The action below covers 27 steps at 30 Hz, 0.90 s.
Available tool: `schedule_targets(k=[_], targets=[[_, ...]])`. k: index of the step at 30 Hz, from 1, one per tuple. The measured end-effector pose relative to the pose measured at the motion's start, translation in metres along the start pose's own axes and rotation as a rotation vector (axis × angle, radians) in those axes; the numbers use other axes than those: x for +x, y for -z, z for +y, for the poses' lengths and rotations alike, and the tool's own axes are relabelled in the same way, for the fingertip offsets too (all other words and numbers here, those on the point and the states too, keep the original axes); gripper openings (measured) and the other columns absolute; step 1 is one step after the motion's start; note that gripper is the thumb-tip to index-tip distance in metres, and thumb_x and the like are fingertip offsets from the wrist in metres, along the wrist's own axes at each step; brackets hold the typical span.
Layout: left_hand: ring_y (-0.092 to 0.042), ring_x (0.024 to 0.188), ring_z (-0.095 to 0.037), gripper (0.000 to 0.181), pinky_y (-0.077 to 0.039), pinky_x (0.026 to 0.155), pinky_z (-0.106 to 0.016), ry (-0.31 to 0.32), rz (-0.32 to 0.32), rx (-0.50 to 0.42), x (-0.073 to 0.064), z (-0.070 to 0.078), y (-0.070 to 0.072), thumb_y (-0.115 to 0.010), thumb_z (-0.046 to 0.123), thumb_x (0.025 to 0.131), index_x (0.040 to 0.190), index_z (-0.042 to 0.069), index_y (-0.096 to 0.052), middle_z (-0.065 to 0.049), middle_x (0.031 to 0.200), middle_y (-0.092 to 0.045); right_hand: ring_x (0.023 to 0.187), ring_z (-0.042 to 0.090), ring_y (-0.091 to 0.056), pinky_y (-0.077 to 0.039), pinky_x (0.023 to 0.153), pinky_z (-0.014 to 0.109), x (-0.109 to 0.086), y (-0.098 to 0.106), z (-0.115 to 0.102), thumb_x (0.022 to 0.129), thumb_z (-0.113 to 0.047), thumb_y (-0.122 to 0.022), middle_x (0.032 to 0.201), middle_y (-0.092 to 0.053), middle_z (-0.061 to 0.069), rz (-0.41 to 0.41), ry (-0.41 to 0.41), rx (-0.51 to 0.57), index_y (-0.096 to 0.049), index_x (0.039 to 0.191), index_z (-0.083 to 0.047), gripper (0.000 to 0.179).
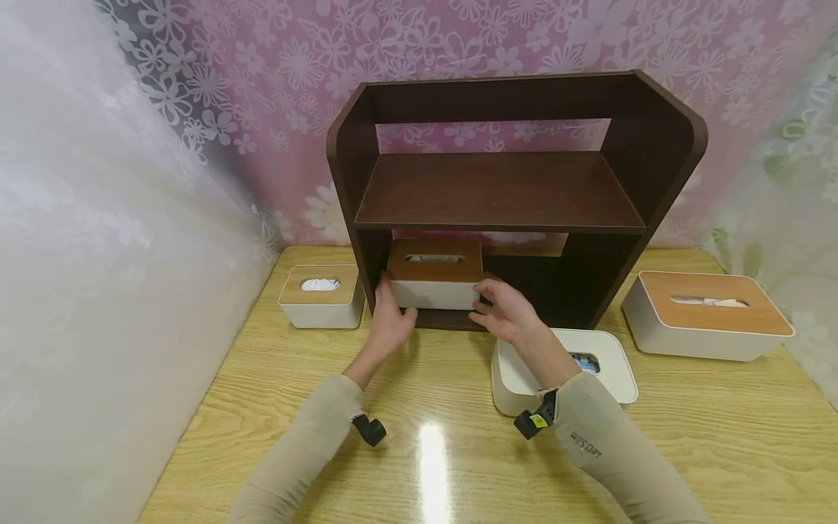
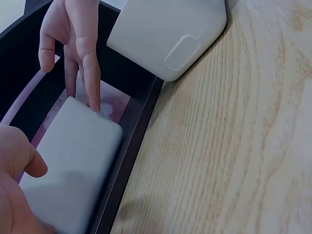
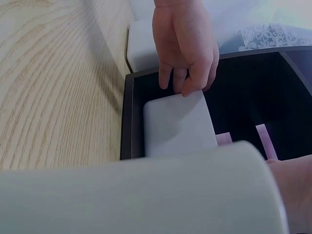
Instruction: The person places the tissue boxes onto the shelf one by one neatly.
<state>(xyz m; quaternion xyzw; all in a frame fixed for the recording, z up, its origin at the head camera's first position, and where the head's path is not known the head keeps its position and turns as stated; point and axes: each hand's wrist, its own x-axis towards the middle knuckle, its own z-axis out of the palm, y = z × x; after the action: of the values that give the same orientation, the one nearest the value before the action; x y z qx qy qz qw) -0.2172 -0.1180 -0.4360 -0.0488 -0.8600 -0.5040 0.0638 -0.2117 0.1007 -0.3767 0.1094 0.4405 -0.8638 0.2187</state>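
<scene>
I saw a shelf (image 1: 500, 191) on the table (image 1: 366, 473), one tissue box (image 1: 433, 294) in its lower level, a second box (image 1: 319, 314) left of the shelf, a third box (image 1: 710, 340) right, a fourth box (image 1: 614, 361) in front.

1. Head view, lower right of the frame: small dark lettering (image 1: 585, 445) stands on the right sleeve (image 1: 622, 447), on a slant – it seems to read "Let's Slim", though the second word is too small to be sure of.
2. Head view, below and right of centre: a yellow label (image 1: 538, 421) sits on the black wrist device (image 1: 524, 426) – any print on it is too small to read.
</scene>
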Motion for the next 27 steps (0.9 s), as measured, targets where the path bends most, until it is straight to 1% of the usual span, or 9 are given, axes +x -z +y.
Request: schedule_targets(k=[5,14,18,21,23,24,25,26,27], targets=[[-0.019,0.147,-0.036,0.086,-0.029,0.115,-0.050,0.000,0.002,-0.001,-0.001,0.000,0.000,-0.052,0.004,0.088,0.157,-0.004,0.000,-0.028,0.160,-0.009,0.150,0.033,0.015,-0.003,0.121,0.050,-0.001,-0.002,0.001,0.102,-0.004,-0.038,0.164,0.020,0.006,-0.002,-0.003,0.003,0.014,0.159,-0.018,0.079],[-0.021,0.146,-0.035,0.086,-0.030,0.113,-0.050,0.005,-0.002,-0.002,-0.003,0.001,0.002,-0.052,0.005,0.089,0.158,-0.001,0.000,-0.026,0.161,-0.007,0.150,0.032,0.015,-0.002,0.121,0.049,-0.002,-0.005,-0.004,0.102,-0.004,-0.037,0.164,0.018,0.007,-0.010,-0.006,0.000,0.009,0.159,-0.015,0.073],[-0.020,0.147,-0.038,0.087,-0.031,0.112,-0.053,0.001,-0.008,0.017,-0.008,0.005,0.005,-0.052,0.006,0.089,0.158,0.002,0.002,-0.026,0.162,-0.003,0.151,0.031,0.014,-0.002,0.121,0.047,-0.008,-0.002,-0.011,0.103,-0.005,-0.035,0.165,0.016,0.009,-0.033,0.007,-0.037,0.008,0.160,-0.017,0.072],[-0.020,0.146,-0.039,0.087,-0.033,0.110,-0.053,-0.022,-0.004,0.017,-0.016,0.011,0.006,-0.052,0.007,0.088,0.158,0.003,0.000,-0.027,0.161,0.000,0.151,0.031,0.013,-0.003,0.122,0.046,-0.017,0.001,-0.015,0.103,-0.006,-0.034,0.164,0.020,0.010,-0.064,0.028,-0.089,0.008,0.160,-0.018,0.072],[-0.044,0.127,-0.038,0.087,-0.044,0.096,-0.049,-0.036,-0.013,-0.007,-0.023,0.016,0.006,-0.051,0.007,0.089,0.159,0.004,0.000,-0.025,0.162,0.001,0.151,0.031,0.014,-0.003,0.122,0.046,-0.026,0.005,-0.017,0.103,-0.005,-0.033,0.163,0.023,0.011,-0.093,0.047,-0.141,0.008,0.160,-0.017,0.072],[-0.052,0.113,-0.036,0.086,-0.047,0.088,-0.046,-0.048,-0.021,-0.024,-0.027,0.019,0.005,-0.051,0.006,0.089,0.159,0.004,-0.001,-0.025,0.161,0.002,0.151,0.032,0.014,-0.003,0.122,0.047,-0.032,0.009,-0.018,0.103,-0.005,-0.033,0.163,0.023,0.012,-0.110,0.058,-0.177,0.008,0.160,-0.017,0.072],[-0.056,0.094,-0.032,0.086,-0.049,0.079,-0.042,-0.054,-0.034,-0.039,-0.031,0.022,0.004,-0.051,0.006,0.089,0.159,0.004,0.000,-0.025,0.161,0.002,0.151,0.032,0.013,-0.003,0.122,0.047,-0.038,0.013,-0.018,0.103,-0.005,-0.034,0.163,0.022,0.012,-0.128,0.071,-0.216,0.008,0.160,-0.017,0.072],[-0.052,0.078,-0.028,0.085,-0.048,0.070,-0.039,-0.063,-0.048,-0.052,-0.036,0.024,0.003,-0.051,0.006,0.090,0.159,0.004,0.000,-0.024,0.161,0.002,0.151,0.032,0.012,-0.005,0.121,0.047,-0.044,0.018,-0.018,0.104,-0.005,-0.035,0.164,0.020,0.012,-0.138,0.088,-0.260,0.008,0.160,-0.017,0.072],[-0.051,0.078,-0.025,0.085,-0.047,0.070,-0.038,-0.071,-0.061,-0.059,-0.040,0.027,0.002,-0.051,0.006,0.091,0.159,0.005,0.000,-0.023,0.162,0.002,0.151,0.032,0.011,-0.006,0.121,0.048,-0.051,0.023,-0.017,0.104,-0.005,-0.036,0.164,0.019,0.012,-0.155,0.109,-0.310,0.008,0.160,-0.016,0.073]])
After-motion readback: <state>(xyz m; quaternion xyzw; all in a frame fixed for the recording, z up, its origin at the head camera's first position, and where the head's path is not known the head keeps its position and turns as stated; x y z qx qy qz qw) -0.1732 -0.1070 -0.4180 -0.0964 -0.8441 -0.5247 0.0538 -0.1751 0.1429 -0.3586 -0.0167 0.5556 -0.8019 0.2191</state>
